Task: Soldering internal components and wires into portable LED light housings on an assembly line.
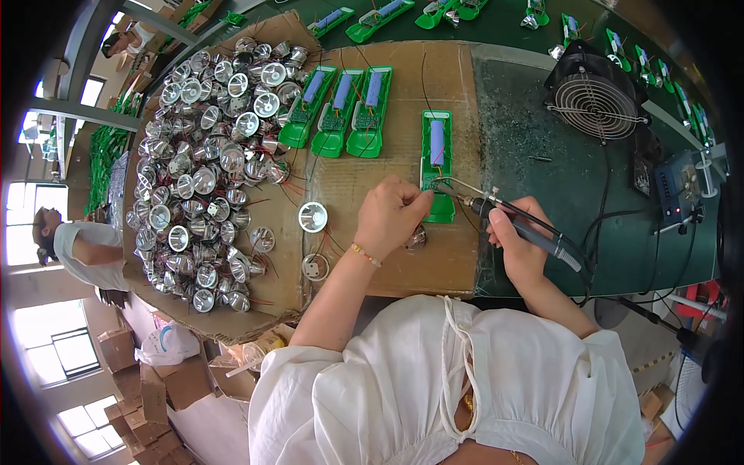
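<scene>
A: Your left hand (387,215) is pinched at the fingertips on what looks like a thin wire, right at the lower end of the green housing (437,164); the wire itself is too fine to make out with certainty. Your right hand (518,246) is wrapped in a closed fist round the soldering iron (535,232), with the tip reaching across to meet your left fingertips.

B: What could go wrong for you from here?

A: The hot tip sits just beside your left fingers; a small slip sideways and you could burn them, or scorch the green plastic; the iron's cable trails off past your right wrist, and a tug on it could jerk the tip off the joint.

B: And the things around your hands?

A: Just beyond your left hand lie three more green housings (336,110) side by side, each with a blue cylinder cell; to the left of that hand a single silver reflector cup (312,217) rests close by, and further left is the heap of reflectors (205,170) on cardboard; beyond your right hand stands a round-grilled black fan (595,102); below your left elbow, on the floor, sit brown cardboard boxes (147,391), plain and square.
</scene>
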`<state>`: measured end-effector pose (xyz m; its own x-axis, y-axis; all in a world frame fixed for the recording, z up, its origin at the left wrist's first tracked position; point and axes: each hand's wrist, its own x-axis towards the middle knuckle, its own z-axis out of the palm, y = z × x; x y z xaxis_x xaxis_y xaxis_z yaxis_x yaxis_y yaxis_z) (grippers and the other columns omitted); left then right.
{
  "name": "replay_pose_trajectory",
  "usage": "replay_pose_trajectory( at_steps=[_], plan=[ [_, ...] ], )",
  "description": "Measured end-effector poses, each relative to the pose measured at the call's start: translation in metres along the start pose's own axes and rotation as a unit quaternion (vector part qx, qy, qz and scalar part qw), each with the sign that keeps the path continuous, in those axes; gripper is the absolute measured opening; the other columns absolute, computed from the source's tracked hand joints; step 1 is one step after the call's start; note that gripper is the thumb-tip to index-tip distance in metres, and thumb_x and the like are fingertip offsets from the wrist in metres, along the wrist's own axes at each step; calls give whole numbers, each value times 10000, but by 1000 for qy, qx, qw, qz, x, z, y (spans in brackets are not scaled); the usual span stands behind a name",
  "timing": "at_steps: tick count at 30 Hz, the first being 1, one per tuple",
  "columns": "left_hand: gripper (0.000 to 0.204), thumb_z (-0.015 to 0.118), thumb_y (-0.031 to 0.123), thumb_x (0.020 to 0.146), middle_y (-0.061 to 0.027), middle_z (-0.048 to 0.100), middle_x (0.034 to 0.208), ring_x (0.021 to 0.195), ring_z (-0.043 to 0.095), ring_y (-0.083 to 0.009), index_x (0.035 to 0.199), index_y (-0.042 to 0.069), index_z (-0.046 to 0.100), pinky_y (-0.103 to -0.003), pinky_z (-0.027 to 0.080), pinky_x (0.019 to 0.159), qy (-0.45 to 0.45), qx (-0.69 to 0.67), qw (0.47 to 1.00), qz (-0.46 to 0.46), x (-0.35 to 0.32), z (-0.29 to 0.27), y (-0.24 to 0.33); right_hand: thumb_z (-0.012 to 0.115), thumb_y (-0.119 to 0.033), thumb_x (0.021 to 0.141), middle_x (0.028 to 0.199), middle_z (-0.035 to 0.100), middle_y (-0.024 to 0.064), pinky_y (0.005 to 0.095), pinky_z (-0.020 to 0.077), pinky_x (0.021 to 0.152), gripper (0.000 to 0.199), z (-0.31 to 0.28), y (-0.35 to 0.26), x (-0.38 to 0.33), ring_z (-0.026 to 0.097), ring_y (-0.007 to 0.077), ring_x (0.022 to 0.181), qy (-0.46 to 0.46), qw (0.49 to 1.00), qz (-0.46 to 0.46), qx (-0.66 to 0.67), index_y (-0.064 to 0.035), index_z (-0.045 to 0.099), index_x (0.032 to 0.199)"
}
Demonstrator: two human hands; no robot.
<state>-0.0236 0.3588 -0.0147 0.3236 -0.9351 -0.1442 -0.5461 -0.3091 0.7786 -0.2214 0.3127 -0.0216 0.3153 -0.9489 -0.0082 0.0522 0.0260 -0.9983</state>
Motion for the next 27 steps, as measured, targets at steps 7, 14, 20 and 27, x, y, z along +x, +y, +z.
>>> replay_pose_trajectory(
  at_steps=[7, 14, 20, 27],
  plan=[
    [255, 611, 261, 774, -91, 591, 760, 692, 585, -260, 624, 58, 648, -362, 447, 601, 7, -1, 1000, -11, 0, 1, -2, 640, -107, 809, 639, 584, 63, 199, 430, 472, 159, -1, -1, -2, 532, 74, 525, 12, 1000, 20, 19, -8, 517, 802],
    [257, 615, 260, 771, -90, 585, 756, 704, 579, -263, 621, 52, 640, -366, 443, 610, 14, 3, 1000, -7, 0, 0, -3, 623, -90, 819, 662, 583, 72, 196, 427, 479, 146, -12, 0, -3, 530, 82, 528, 34, 998, -19, 56, -5, 507, 847],
    [219, 616, 225, 796, -118, 609, 704, 672, 608, -222, 717, 25, 659, -322, 457, 597, 48, -8, 999, -10, -7, -1, 5, 635, -98, 809, 644, 578, 54, 196, 423, 482, 152, -32, 4, -1, 523, 67, 528, 67, 997, -40, 22, -7, 515, 829],
    [184, 601, 180, 735, -154, 581, 579, 522, 573, -316, 638, 26, 624, -363, 464, 511, -4, 77, 997, -2, 9, 3, 12, 606, -87, 816, 646, 570, 65, 201, 428, 476, 133, -60, 14, 11, 524, 77, 526, 86, 994, -58, -36, -8, 500, 803]
  ],
)
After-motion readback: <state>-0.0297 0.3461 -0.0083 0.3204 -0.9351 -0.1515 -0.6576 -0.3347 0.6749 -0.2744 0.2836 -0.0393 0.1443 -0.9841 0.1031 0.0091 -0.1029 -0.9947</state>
